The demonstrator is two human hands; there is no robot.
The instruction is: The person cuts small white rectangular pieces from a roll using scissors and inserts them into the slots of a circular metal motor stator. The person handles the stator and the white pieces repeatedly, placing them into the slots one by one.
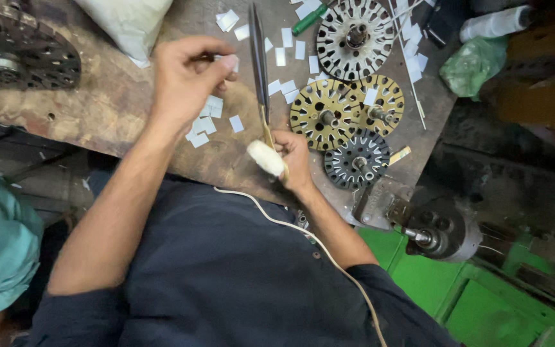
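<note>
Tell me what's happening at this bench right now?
A person in a dark shirt works at a worn wooden bench. The right hand grips the cloth-wrapped handle of large scissors, blades pointing away. The left hand pinches a small white paper piece. More cut white slips lie scattered beside slotted round motor cores.

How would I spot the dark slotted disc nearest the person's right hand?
Start at the wooden bench and find the cluster of round slotted discs. Below the two gold discs lies the dark disc, beside the right hand. It is the smallest of the cluster, grey-black rather than gold.
</note>
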